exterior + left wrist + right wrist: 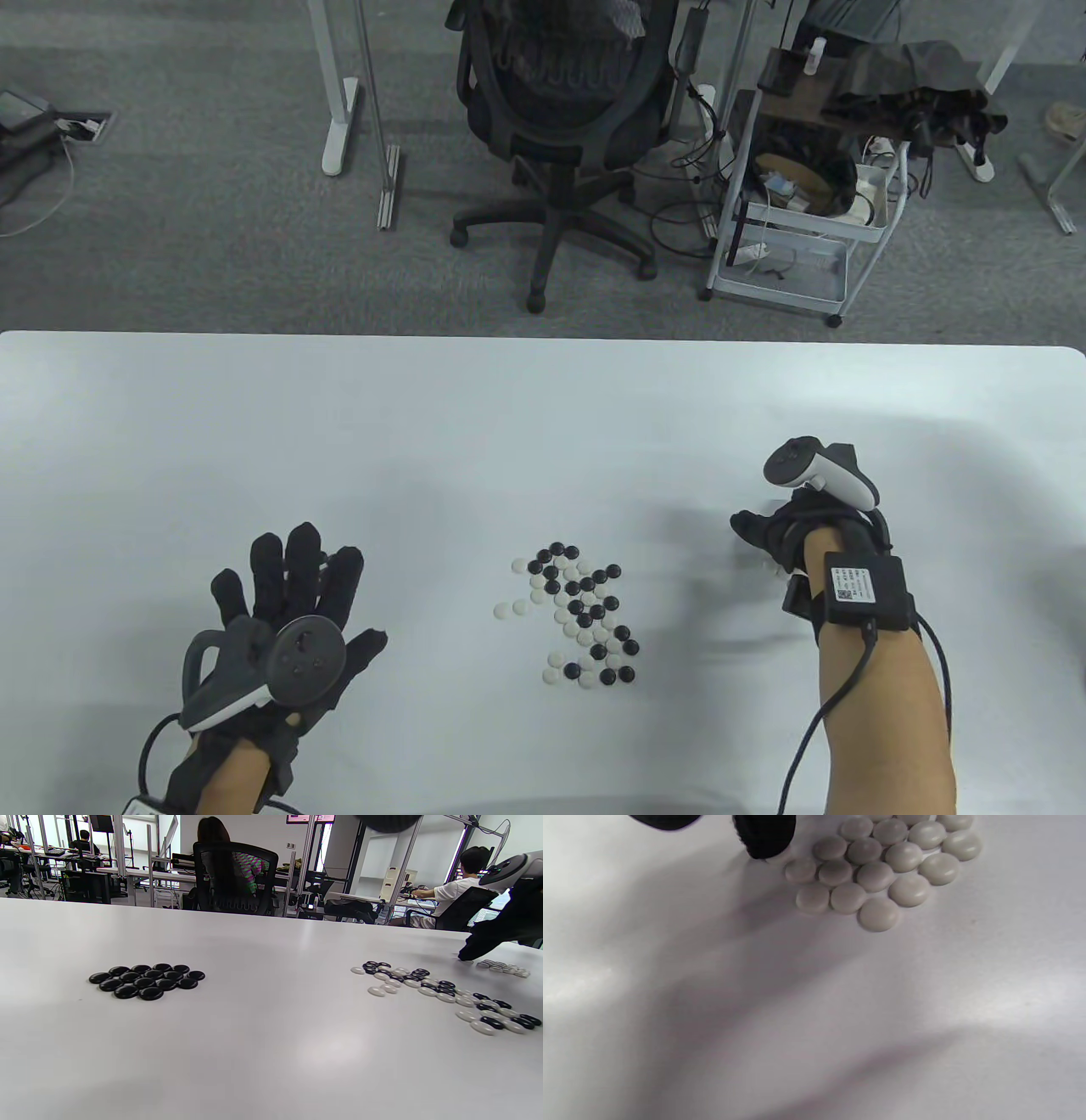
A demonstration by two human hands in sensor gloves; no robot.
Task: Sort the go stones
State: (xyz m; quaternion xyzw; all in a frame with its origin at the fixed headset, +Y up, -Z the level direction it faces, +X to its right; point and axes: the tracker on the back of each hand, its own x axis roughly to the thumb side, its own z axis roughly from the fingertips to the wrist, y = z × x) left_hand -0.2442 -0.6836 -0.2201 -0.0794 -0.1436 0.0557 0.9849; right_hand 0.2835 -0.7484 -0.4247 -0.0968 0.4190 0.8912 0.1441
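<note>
A mixed pile of black and white Go stones lies at the table's middle front. My left hand hovers flat with fingers spread to the left of it, holding nothing. In the left wrist view, a sorted group of black stones lies on the table. My right hand is to the right of the mixed pile, curled down over a sorted group of white stones. One fingertip touches a white stone at that group's edge; the thumb stands apart from it.
The white table's far edge runs across the view's middle. An office chair and a white cart stand on the floor beyond it. In the left wrist view the mixed pile and the white group lie at right.
</note>
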